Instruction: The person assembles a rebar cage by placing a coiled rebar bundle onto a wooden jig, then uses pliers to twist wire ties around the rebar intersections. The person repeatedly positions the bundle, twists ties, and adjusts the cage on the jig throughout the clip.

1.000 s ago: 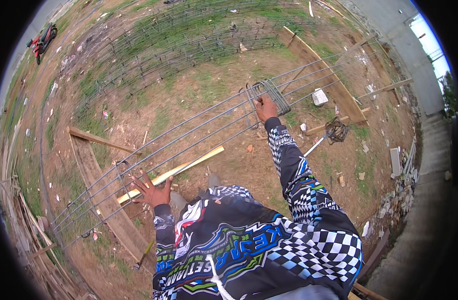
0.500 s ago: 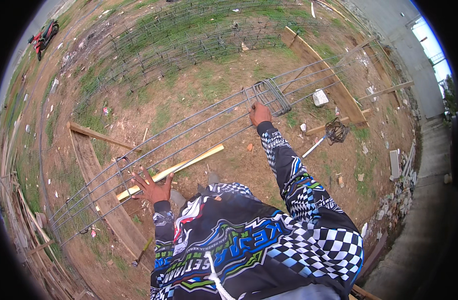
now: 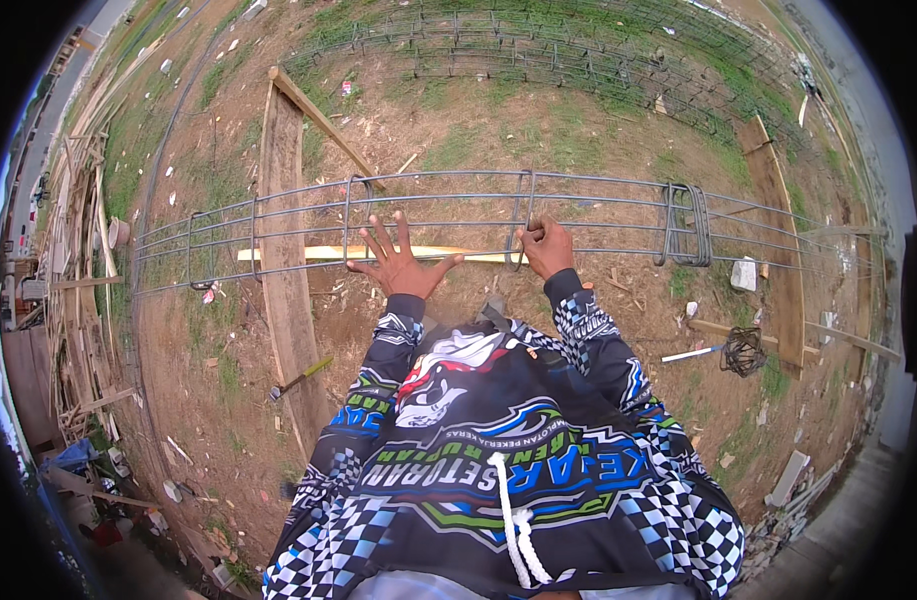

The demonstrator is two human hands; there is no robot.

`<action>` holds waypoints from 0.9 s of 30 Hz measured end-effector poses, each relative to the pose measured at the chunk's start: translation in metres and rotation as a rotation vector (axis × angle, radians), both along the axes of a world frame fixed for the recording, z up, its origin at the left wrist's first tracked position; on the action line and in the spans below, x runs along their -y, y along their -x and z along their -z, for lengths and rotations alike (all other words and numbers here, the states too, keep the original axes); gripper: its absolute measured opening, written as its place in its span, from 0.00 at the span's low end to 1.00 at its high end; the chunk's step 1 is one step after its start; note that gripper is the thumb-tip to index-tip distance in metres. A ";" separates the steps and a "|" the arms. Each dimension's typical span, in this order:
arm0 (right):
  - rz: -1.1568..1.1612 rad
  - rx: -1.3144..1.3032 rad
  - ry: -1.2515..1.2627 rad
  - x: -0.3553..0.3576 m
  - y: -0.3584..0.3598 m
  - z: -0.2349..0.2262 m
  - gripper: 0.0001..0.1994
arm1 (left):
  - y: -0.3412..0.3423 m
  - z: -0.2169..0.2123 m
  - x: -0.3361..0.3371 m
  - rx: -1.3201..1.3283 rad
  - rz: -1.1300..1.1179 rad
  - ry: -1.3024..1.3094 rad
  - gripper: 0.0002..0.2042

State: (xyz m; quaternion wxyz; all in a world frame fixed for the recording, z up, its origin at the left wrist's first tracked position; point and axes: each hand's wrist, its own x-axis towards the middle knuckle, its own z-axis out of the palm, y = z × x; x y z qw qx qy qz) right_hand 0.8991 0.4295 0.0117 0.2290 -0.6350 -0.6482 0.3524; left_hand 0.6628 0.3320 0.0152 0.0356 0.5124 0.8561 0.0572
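Observation:
Several long steel reinforcing bars point(image 3: 443, 197) run side by side across the view, with rectangular wire stirrups around them. My right hand point(image 3: 546, 248) is closed on one stirrup point(image 3: 523, 205), its fingers pinching the near side. To its left, my left hand point(image 3: 402, 268) lies with fingers spread at the near bars, beside another stirrup point(image 3: 351, 215). It grips nothing. A bunch of stirrups point(image 3: 690, 225) hangs together on the bars farther right. Below the bars, a pale wooden strip point(image 3: 318, 253) lies crosswise, partly behind my left hand.
The bars cross a plank point(image 3: 283, 200) at left and another plank point(image 3: 775, 230) at right. A hammer point(image 3: 300, 379) lies near the left plank. At right are a tangle of wire point(image 3: 742, 352) and a white block point(image 3: 743, 274). Finished bar cages point(image 3: 498, 45) lie on the grass beyond.
The view has swung left. My right hand has moved left along the bars with one stirrup, away from the bunch. My left hand stays spread, now closer to the right one.

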 end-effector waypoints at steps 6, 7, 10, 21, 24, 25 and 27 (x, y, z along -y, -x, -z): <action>-0.078 -0.081 -0.068 -0.003 0.064 0.004 0.15 | -0.002 -0.001 -0.004 -0.005 0.005 -0.005 0.66; -0.093 -0.087 -0.061 -0.005 0.070 0.006 0.15 | -0.002 -0.001 -0.004 -0.005 0.005 -0.002 0.66; -0.103 -0.110 -0.032 -0.004 0.084 0.004 0.15 | -0.001 0.000 -0.002 -0.004 0.000 0.019 0.67; -0.041 -0.128 -0.006 0.002 0.093 0.002 0.15 | 0.001 0.002 -0.002 -0.011 0.011 0.033 0.66; -0.017 -0.133 0.009 -0.002 0.093 -0.002 0.15 | 0.001 0.003 -0.002 0.006 0.014 0.043 0.67; -0.007 -0.138 0.008 -0.004 0.094 -0.002 0.15 | 0.001 0.002 -0.003 0.007 0.014 0.045 0.67; -0.007 -0.132 -0.046 -0.004 0.095 -0.002 0.16 | 0.001 0.001 -0.004 0.010 0.013 0.047 0.67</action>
